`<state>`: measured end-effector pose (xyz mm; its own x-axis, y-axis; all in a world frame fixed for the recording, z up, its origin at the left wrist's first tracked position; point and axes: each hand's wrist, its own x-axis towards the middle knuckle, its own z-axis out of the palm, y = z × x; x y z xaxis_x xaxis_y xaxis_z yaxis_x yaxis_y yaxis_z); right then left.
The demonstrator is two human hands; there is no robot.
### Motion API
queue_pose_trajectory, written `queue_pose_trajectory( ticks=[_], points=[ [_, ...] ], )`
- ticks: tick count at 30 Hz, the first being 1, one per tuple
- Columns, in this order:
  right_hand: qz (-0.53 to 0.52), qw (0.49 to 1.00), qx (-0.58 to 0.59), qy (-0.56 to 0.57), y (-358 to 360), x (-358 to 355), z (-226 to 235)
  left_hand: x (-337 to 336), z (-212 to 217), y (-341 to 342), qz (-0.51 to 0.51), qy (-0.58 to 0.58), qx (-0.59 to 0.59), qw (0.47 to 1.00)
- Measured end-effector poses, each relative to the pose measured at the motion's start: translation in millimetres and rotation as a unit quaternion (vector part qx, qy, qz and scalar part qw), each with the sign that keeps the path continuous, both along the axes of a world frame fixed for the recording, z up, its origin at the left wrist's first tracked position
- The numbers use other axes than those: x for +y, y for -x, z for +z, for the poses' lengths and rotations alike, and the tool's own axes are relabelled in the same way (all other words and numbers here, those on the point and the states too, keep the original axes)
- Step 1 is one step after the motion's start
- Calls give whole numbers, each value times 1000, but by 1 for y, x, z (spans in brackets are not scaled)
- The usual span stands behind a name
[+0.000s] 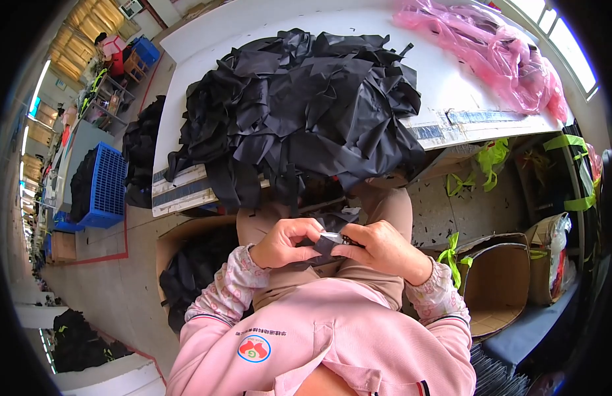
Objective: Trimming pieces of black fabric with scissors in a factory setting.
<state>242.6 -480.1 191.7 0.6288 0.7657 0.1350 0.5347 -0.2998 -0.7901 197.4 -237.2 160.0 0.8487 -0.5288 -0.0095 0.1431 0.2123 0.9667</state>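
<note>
Over my lap, my left hand (pixel 289 243) pinches a small piece of dark grey cloth (pixel 325 245) between thumb and fingers. My right hand (pixel 385 247) is closed at the piece's other side, its thumb and fingers meeting close to the left fingertips. A narrow whitish strip (pixel 332 236) shows along the top of the cloth. Beside it, a small black thing (pixel 345 240) sticks out of my right fingers; its kind is too small to tell. In front of me a big heap of black fabric pieces (pixel 306 112) covers the table's middle and hangs over its near edge.
The white table (pixel 444 92) has taped edges and bears pink plastic sheeting (pixel 497 59) at its far right. A cardboard box with black fabric (pixel 193 277) stands by my left leg. Right are open cardboard boxes (pixel 494 284); left, a blue crate (pixel 106 188). A person (pixel 113 53) works far left.
</note>
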Motion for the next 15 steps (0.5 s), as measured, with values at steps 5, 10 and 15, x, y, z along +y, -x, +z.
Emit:
queue_pose_trajectory(
  ticks=[5,10,15],
  points=[
    [5,999,40,-8,0,-5,1,1,3,-5,-41,-5,-3,999],
    [61,996,70,-3,-4,-9,3,12,9,-18,-134,28,104,985],
    [101,994,29,15,-4,-10,5,16,11,-28,-212,14,134,968]
  ],
)
